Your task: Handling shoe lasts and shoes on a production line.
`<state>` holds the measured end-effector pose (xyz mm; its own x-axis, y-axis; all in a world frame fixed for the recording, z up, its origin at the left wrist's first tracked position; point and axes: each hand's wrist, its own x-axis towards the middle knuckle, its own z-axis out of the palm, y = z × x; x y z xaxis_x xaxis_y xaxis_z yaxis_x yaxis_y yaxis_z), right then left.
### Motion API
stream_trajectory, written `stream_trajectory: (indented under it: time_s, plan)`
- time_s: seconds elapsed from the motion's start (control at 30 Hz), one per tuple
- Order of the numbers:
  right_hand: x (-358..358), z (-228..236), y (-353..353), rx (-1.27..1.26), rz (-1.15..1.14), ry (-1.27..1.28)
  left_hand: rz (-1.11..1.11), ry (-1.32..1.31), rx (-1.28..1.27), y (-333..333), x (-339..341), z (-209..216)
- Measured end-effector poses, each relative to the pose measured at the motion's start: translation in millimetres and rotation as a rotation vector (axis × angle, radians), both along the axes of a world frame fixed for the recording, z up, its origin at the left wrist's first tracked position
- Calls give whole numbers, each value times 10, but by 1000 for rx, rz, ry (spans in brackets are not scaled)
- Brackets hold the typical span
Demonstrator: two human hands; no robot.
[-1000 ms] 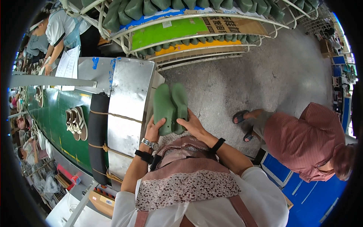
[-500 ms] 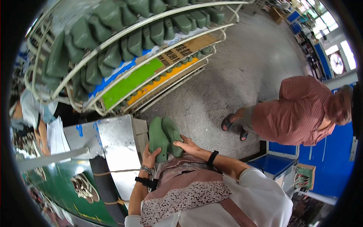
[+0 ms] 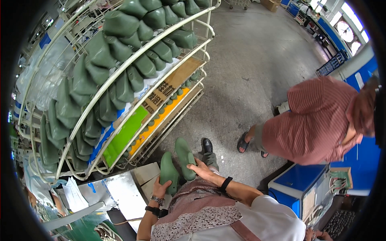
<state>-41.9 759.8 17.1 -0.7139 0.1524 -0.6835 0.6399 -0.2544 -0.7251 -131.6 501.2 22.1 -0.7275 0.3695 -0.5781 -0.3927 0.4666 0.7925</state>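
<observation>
My left hand point(image 3: 160, 188) is closed around the heel end of a green shoe last point(image 3: 169, 170), with its toe pointing away from me. My right hand point(image 3: 201, 169) grips a second green shoe last point(image 3: 183, 152), held a little farther forward. The two lasts are side by side in front of my apron point(image 3: 197, 205), with a gap between their toes. Both wrists wear black bands, and a metal watch is on the left one.
A white tubular rack point(image 3: 213, 30) full of green shoe lasts point(image 3: 118, 24) stands ahead and left. A metal-topped table point(image 3: 122, 190) with papers point(image 3: 74, 195) is at my left. A person in a red striped shirt point(image 3: 313, 120) stands right, near a blue-topped cabinet point(image 3: 301, 178).
The two lasts have moved apart at the toes, the right one now farther forward. My view has turned, so the rack appears lower and farther left. My shoe has come into view.
</observation>
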Motion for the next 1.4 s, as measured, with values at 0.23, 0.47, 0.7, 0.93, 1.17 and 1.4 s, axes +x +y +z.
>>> stream_trajectory:
  time_s: [0.23, 0.47, 0.7, 0.93, 1.17, 1.4]
  plan:
    - [-219, -508, 1231, 5, 31, 1, -58, -111, -268, 806, -18, -95]
    - [-416, -666, 2130, -6, -43, -68, -449, -103, -621, 1322, 75, -13]
    - [-463, -788, 2487, -104, -109, -109, -494, -412, -637, 1707, 52, 92]
    - [-430, -900, 2496, 2, -61, -122, -286, -572, -382, 1465, 212, -116]
    - [-375, -985, 2079, -22, -87, 4, 40, -248, -307, 1243, 63, -683]
    - [-591, -1188, 1632, -36, -188, 49, 123, -8, -186, 1548, -513, -851]
